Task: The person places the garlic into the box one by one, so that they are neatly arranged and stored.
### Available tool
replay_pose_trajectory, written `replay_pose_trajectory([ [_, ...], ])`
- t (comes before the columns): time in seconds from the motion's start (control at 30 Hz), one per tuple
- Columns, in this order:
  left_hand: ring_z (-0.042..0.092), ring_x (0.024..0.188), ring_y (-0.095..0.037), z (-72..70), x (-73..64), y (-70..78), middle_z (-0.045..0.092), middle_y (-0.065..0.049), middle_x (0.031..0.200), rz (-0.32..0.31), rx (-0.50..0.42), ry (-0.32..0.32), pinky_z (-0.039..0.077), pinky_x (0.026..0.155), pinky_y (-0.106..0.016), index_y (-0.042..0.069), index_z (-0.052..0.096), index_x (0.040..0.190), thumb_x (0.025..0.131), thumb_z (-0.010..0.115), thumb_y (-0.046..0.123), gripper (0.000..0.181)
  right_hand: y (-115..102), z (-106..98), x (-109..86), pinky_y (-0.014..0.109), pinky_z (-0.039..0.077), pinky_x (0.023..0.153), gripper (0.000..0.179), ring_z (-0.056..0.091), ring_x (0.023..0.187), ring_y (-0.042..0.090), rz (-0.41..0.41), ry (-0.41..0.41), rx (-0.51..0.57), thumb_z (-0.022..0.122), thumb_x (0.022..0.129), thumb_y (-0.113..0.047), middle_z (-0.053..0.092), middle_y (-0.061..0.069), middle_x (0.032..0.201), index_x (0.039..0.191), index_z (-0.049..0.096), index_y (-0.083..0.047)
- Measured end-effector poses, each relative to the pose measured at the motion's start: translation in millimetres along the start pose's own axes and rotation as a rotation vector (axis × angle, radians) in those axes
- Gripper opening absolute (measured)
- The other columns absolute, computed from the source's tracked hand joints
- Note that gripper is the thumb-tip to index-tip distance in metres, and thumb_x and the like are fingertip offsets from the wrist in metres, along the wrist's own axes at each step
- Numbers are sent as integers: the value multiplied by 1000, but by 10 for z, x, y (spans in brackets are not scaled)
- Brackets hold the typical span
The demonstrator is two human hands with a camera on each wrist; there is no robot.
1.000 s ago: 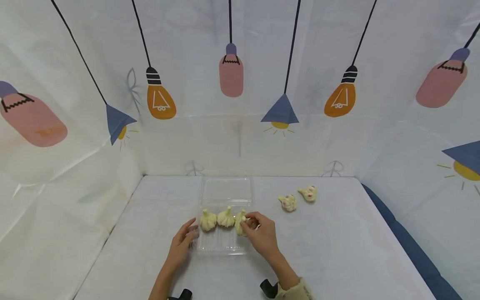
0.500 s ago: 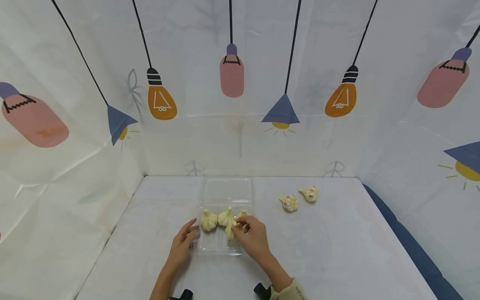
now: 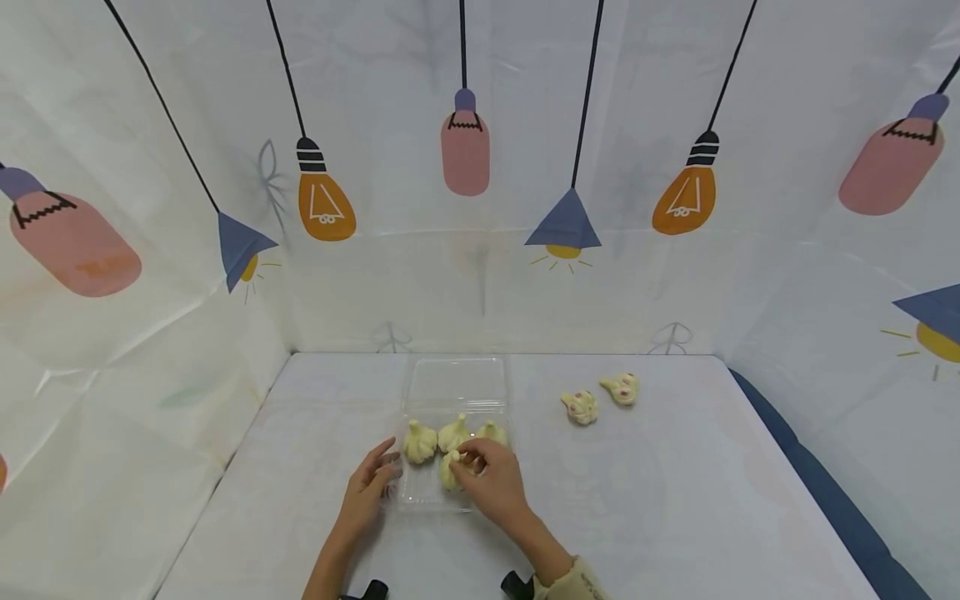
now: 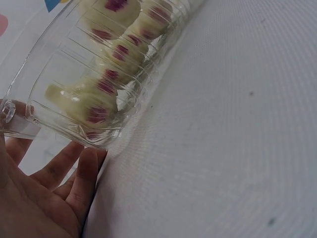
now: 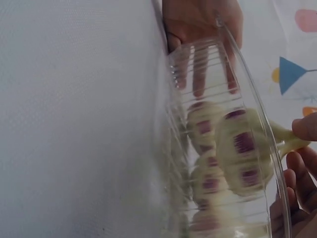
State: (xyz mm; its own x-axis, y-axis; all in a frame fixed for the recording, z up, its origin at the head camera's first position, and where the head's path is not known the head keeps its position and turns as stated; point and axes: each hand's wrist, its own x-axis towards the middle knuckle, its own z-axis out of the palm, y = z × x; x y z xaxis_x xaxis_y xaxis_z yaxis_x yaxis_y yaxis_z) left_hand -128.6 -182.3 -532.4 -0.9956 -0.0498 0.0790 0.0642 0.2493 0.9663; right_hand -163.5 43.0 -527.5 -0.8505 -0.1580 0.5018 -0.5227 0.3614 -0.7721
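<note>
A clear plastic clamshell box (image 3: 422, 498) lies on the white table, its lid (image 3: 456, 382) laid back behind it. Three garlic bulbs stand in a row inside: a left one (image 3: 420, 442), a middle one (image 3: 453, 433) and a right one (image 3: 491, 432). My right hand (image 3: 497, 483) pinches another garlic bulb (image 3: 447, 472) by its stem, in front of that row; the right wrist view shows this bulb (image 5: 242, 148) behind the clear wall. Beside the box's left wall is my left hand (image 3: 366, 492), fingers loosely bent, with fingertips (image 4: 88, 161) at the box's corner.
Two more garlic bulbs lie on the table at the back right, a nearer one (image 3: 581, 407) and a farther one (image 3: 621, 389). White cloth walls (image 3: 375, 283) printed with lamps enclose the table. Dark blue material (image 3: 810, 467) shows past the right table edge.
My right hand has carried its garlic bulb leftward and slightly toward me, from over the right bulb to in front of the row. My left hand has stayed beside the box.
</note>
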Motion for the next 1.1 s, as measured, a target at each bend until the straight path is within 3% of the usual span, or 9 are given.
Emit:
replay_pose_trajectory([
  [0.2,60,103,-41,2,39,-153,56,-31,125,5,-24,1,49,76,-35,-4,43,142,100,48,1,43,3,84,-13,23,46,56,19,55,62,9,-15,-16,3,82,74,-4,63,-5,74,88,70,-8],
  [0.4,61,103,-29,37,85,-405,59,-22,126,4,-9,32,48,76,-30,9,47,143,101,50,10,42,4,156,-24,20,46,56,20,54,61,6,-18,-24,3,82,72,-4,63,-7,73,88,71,-10],
  [0.83,61,102,-27,32,102,-422,62,-18,123,8,5,48,48,76,-30,13,50,141,100,53,11,41,-54,298,-3,15,42,56,18,52,61,3,-95,-44,-84,82,74,-11,60,-8,72,88,70,-14],
  [1.1,62,101,-30,25,95,-398,61,-19,124,15,-8,39,47,74,-30,11,49,142,100,52,10,42,-48,390,12,13,41,57,18,52,61,1,-93,-60,-94,82,75,-14,60,-10,72,89,70,-15],
])
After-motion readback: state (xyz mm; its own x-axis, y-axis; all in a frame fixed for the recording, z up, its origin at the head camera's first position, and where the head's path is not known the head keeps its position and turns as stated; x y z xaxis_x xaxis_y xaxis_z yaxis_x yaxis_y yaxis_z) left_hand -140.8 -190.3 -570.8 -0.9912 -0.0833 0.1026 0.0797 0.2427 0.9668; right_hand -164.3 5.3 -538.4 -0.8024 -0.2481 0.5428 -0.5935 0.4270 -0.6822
